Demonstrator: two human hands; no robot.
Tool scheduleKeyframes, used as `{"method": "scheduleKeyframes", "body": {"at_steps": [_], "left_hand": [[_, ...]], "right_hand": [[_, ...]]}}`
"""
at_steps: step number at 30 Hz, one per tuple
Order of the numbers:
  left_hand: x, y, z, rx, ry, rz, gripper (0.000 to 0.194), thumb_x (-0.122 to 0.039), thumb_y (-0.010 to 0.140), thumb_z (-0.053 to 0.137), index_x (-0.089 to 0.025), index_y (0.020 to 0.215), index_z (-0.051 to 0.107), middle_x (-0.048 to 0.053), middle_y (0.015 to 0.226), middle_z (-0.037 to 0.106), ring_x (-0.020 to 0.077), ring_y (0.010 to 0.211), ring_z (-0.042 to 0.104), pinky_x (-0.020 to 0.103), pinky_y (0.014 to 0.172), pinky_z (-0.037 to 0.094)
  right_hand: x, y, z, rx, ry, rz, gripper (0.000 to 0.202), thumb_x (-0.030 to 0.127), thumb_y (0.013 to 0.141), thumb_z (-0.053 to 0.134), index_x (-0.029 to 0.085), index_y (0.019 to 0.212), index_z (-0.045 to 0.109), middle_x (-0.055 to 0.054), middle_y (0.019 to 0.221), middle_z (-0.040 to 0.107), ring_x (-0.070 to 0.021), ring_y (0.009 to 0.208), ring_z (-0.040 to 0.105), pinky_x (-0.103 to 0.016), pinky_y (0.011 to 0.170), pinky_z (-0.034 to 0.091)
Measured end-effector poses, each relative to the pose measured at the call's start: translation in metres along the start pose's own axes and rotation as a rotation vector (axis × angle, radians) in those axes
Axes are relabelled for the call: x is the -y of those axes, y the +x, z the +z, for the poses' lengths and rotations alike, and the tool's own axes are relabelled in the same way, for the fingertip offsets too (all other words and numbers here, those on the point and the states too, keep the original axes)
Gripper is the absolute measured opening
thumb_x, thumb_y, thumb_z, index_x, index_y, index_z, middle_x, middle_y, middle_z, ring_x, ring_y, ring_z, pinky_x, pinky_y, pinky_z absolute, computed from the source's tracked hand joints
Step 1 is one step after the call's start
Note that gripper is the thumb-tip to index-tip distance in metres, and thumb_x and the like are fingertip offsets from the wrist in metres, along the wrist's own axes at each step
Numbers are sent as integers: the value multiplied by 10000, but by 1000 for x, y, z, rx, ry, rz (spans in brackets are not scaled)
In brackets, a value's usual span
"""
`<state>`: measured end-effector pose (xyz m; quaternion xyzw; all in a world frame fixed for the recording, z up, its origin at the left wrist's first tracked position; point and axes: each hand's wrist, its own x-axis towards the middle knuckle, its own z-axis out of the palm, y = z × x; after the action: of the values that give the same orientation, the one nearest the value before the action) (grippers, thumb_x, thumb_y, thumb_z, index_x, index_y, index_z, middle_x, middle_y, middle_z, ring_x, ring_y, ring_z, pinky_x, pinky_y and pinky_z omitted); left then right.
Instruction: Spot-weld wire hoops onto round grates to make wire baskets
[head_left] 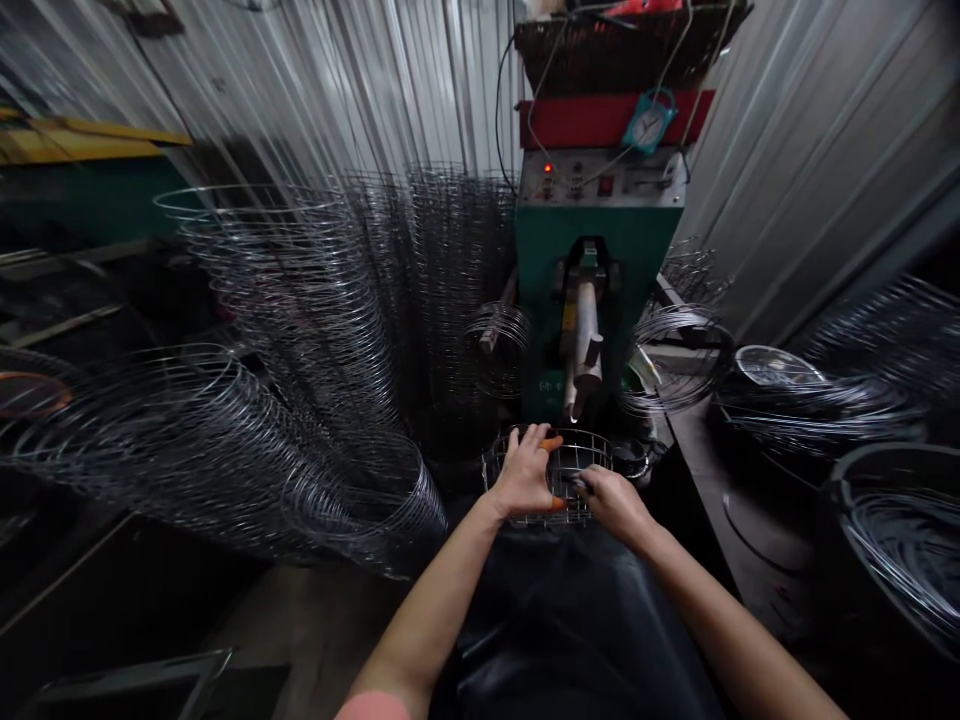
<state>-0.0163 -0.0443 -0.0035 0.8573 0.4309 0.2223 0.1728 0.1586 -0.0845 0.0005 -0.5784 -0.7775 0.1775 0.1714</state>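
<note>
A round wire basket (600, 452) of metal mesh sits in front of me, just below the welding machine's metal tip (574, 412). My left hand (523, 475) lies across the left part of this basket, thumb and forefinger curved apart over its wires. Orange covers wrap that thumb and forefinger. At the basket's right side, my right hand (613, 502) is closed in a pinch near the mesh. A small dark thing shows at its fingertips, too blurred to name. Part of the basket is hidden behind both hands.
A green machine (544, 300) with a red light and a blue clock (649, 122) stands ahead. Tall stacks of wire rings (300, 290) crowd the left. Wire coils (679, 350) hang at right, near a dark tub (844, 500) of wire. A black apron (570, 620) covers my lap.
</note>
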Motion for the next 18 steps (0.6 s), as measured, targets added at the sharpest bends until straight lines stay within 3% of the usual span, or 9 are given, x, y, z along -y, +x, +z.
{"method": "scheduleKeyframes", "body": {"at_steps": [5, 10, 18], "left_hand": [[0, 3, 0, 10, -2, -54, 950, -366, 425, 783, -113, 1267, 420, 207, 1415, 311, 355, 1329, 240, 533, 1091, 119], [5, 8, 7, 15, -56, -77, 948, -397, 416, 790, -159, 1258, 425, 179, 1416, 321, 340, 1336, 235, 530, 1091, 133], [16, 24, 7, 22, -94, -84, 957, -421, 404, 797, -201, 1258, 424, 151, 1421, 319, 342, 1330, 253, 530, 1083, 156]], "right_hand": [[-6, -11, 4, 21, 20, -135, 336, 233, 813, 530, 200, 1140, 597, -83, 1083, 612, -198, 910, 609, -275, 744, 470], [-14, -9, 5, 8, 96, -181, 274, 159, 822, 478, 220, 1030, 645, -63, 932, 640, -176, 857, 611, -269, 751, 472], [-24, 4, 13, -77, 79, -209, 235, 167, 846, 458, 216, 975, 647, -61, 907, 638, -168, 830, 611, -256, 728, 472]]}}
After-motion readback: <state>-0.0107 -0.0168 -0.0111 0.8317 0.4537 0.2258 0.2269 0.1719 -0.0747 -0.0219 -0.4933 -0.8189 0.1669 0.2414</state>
